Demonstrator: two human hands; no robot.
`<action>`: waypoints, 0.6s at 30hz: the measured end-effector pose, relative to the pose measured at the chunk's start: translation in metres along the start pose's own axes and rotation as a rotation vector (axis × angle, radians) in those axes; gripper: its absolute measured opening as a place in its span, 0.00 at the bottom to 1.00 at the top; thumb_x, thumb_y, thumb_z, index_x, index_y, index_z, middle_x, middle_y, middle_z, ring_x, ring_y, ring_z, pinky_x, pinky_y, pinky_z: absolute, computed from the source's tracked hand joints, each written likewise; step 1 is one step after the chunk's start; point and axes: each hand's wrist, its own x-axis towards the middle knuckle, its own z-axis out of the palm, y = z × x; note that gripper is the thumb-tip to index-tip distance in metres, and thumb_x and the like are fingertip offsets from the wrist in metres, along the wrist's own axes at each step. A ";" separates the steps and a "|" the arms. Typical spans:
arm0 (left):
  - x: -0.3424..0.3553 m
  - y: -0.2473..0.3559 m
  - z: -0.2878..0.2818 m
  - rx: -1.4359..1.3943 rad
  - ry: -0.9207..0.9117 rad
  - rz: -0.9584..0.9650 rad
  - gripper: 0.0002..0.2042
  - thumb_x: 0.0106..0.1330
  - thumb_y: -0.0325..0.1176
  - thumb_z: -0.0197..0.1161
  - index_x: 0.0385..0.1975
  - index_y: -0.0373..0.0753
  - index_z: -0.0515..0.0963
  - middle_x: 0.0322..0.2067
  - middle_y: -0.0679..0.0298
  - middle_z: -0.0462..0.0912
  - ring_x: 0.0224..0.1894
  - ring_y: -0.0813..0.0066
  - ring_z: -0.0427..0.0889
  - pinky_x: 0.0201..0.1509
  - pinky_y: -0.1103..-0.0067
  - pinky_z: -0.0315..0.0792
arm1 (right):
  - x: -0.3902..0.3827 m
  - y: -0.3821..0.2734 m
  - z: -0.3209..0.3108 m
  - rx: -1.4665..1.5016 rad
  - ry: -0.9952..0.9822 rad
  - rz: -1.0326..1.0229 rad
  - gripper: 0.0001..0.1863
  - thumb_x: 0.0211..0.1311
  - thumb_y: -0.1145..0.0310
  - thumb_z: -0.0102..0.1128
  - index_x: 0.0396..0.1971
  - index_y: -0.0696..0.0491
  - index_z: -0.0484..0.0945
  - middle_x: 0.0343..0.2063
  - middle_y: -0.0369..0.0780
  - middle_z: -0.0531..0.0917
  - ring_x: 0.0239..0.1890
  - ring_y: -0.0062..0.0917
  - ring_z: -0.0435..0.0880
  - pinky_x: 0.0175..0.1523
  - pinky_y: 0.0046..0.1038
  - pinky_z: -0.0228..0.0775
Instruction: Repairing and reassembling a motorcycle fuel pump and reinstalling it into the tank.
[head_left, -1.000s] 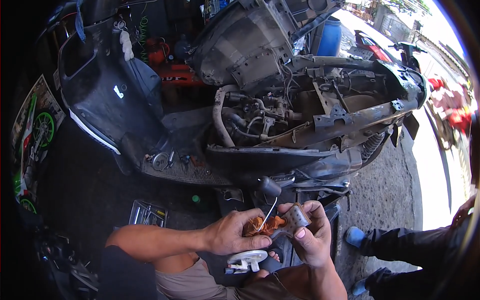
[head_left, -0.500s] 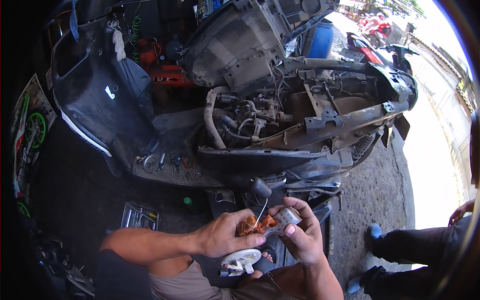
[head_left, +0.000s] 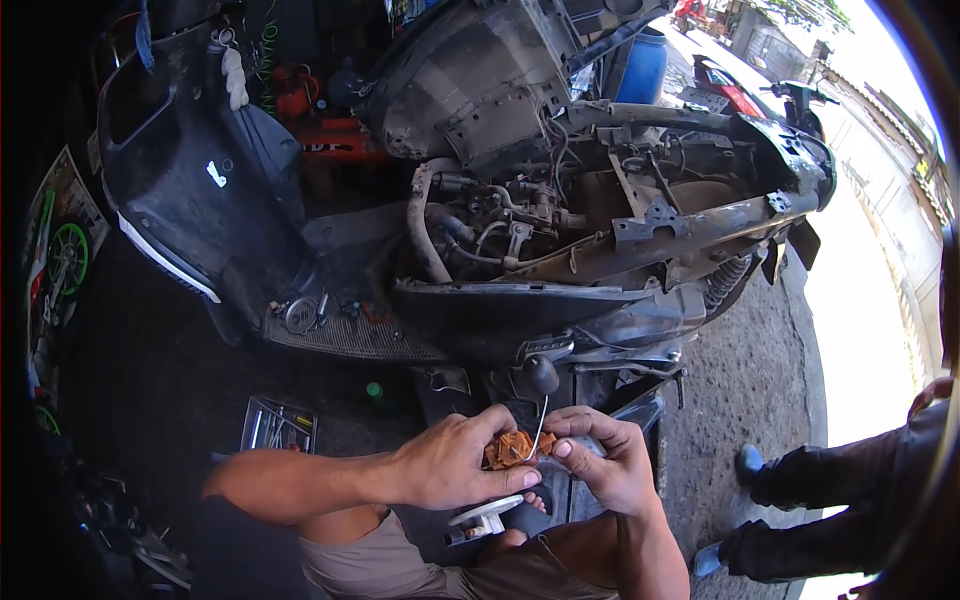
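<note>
My left hand (head_left: 455, 462) grips an orange plastic part (head_left: 511, 450), thumb in front and fingers behind it. A thin bent metal rod rises from this part to a dark oval float (head_left: 541, 375). At the part's right end, my right hand (head_left: 605, 460) has thumb and fingers closed on it. Just under my hands is a white plastic disc (head_left: 490, 511) with a stub below it; I cannot tell whether it is joined to the orange part.
A partly stripped scooter (head_left: 520, 325) stands in front of me, with a round part (head_left: 300, 314) on its footboard. A tool tray (head_left: 278, 428) and a green cap (head_left: 374, 390) lie on the floor at left. Another person's legs (head_left: 820, 490) are at right.
The grey perforated piece held in my right hand is now mostly out of sight. My right fingers have moved in to the orange part's end. The float has shifted slightly right.
</note>
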 end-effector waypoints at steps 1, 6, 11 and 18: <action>-0.001 -0.001 0.001 0.014 0.001 0.010 0.30 0.63 0.55 0.70 0.44 0.28 0.73 0.27 0.50 0.84 0.30 0.65 0.87 0.36 0.72 0.78 | -0.001 0.000 0.000 0.003 0.002 -0.009 0.13 0.62 0.69 0.70 0.42 0.63 0.86 0.45 0.46 0.85 0.48 0.28 0.82 0.56 0.30 0.73; -0.002 0.001 0.003 0.045 -0.009 0.018 0.30 0.63 0.54 0.70 0.43 0.28 0.72 0.26 0.49 0.84 0.29 0.64 0.87 0.35 0.72 0.79 | -0.002 0.005 -0.003 -0.004 -0.029 -0.029 0.11 0.63 0.71 0.69 0.42 0.62 0.85 0.46 0.45 0.85 0.50 0.27 0.83 0.56 0.29 0.73; 0.000 0.002 0.003 -0.001 0.026 0.015 0.29 0.64 0.53 0.69 0.42 0.28 0.72 0.24 0.48 0.83 0.26 0.65 0.86 0.32 0.73 0.79 | 0.005 0.011 -0.005 0.016 -0.059 -0.041 0.10 0.64 0.72 0.68 0.43 0.61 0.85 0.45 0.44 0.85 0.51 0.26 0.83 0.57 0.28 0.73; 0.015 0.018 0.002 0.098 -0.081 0.014 0.24 0.64 0.49 0.70 0.40 0.31 0.71 0.27 0.46 0.85 0.32 0.52 0.89 0.35 0.68 0.80 | -0.008 -0.001 -0.023 -0.068 -0.038 -0.040 0.09 0.67 0.70 0.65 0.42 0.59 0.86 0.44 0.43 0.85 0.47 0.25 0.84 0.53 0.28 0.75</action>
